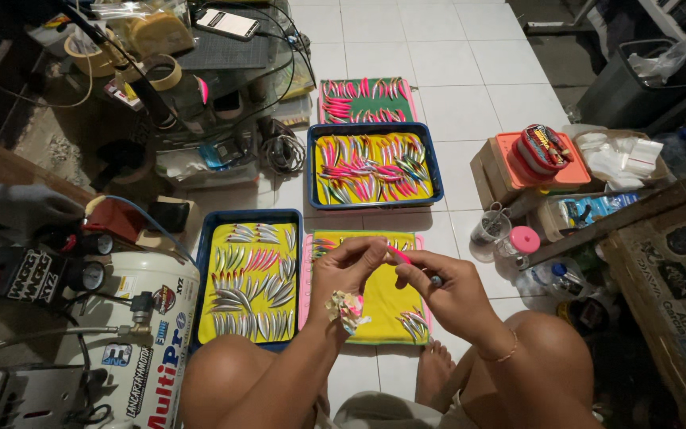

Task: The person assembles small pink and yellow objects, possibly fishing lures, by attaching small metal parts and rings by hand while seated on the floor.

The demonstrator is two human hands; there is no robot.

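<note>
Both hands (402,278) — fingers (375,253) pinching the pink lure (399,255) — above the yellow tray (387,306).

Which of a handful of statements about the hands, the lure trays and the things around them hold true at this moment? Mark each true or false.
1. Both hands hold one pink lure between them. True: the left hand and right hand each pinch it.
2. The trays are lined with blue cloth. False: the near left tray has a yellow liner.
3. A white compressor tank lies at the left. True.
4. The orange box sits at the left of the trays. False: it is at the right.
5. The floor is tiled. True.
</note>
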